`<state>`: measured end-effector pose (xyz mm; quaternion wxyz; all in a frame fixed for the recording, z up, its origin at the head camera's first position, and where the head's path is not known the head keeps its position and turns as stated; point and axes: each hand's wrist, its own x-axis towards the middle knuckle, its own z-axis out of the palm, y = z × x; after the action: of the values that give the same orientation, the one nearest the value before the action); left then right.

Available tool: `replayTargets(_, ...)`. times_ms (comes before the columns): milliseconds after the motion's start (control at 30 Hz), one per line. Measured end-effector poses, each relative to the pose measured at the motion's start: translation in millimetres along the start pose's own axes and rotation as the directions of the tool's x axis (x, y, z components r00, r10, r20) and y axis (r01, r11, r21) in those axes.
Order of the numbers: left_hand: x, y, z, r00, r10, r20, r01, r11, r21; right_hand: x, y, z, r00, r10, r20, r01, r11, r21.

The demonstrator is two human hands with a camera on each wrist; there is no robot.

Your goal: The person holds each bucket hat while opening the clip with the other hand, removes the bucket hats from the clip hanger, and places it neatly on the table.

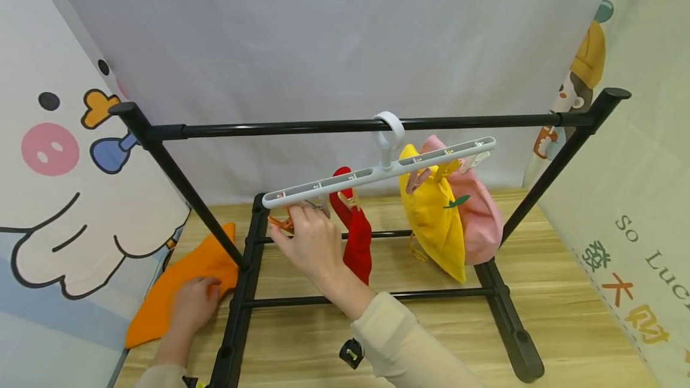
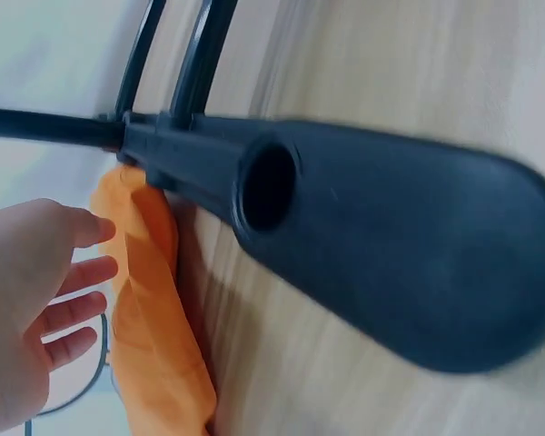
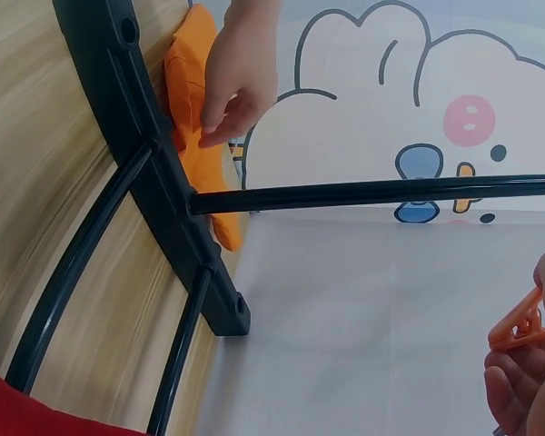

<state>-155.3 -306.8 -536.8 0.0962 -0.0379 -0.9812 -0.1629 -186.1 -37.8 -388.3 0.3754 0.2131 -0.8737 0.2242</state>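
At the left end of a white hanger [image 1: 372,173], my right hand [image 1: 315,250] pinches an orange clothespin [image 3: 518,329]. A grey clip beside it is partly hidden by the fingers. My left hand [image 1: 191,304] is over an orange cloth hat or bag [image 1: 156,301] lying left of the rack; its fingers [image 2: 77,309] are loosely bent and grip nothing. Whether they touch the cloth I cannot tell. A red cloth piece [image 1: 358,244] hangs from a beige clothespin [image 1: 349,199] mid-hanger. Yellow cloth [image 1: 433,220] and pink cloth [image 1: 477,214] hang from clips at the right.
A black rack [image 1: 291,129] carries the hanger by its hook on the top bar. Its left foot [image 2: 409,236] stands between the orange cloth and the lower bars. A small black object [image 1: 351,353] lies on the wooden table [image 1: 431,340]. Printed curtains surround the scene.
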Motion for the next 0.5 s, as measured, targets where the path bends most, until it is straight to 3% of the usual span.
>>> replayTargets(100, -9.9, -6.4, -3.4, 0.997, -0.008, -0.08, 0.009, 1.0, 0.003, -0.6, -0.7, -0.1, 1.0, -0.002, 0.002, 0.002, 1.0, 0.006)
replayTargets(167, -15.1, -10.5, -5.4, 0.996, -0.029, -0.089, 0.031, 0.999, 0.016, -0.4, -0.5, -0.7, 1.0, -0.003, 0.004, 0.003, 1.0, 0.011)
replayTargets(300, -25.0, -18.1, -10.9, 0.992, -0.122, -0.031, 0.123, 0.992, 0.038, 0.3, -0.4, -1.6, 1.0, -0.003, 0.011, 0.003, 1.0, 0.015)
replayTargets(500, -38.7, -26.8, -18.8, 0.968, -0.244, 0.053, 0.241, 0.969, 0.05, 0.7, -1.3, -3.1, 1.0, -0.004, 0.018, 0.003, 1.0, 0.012)
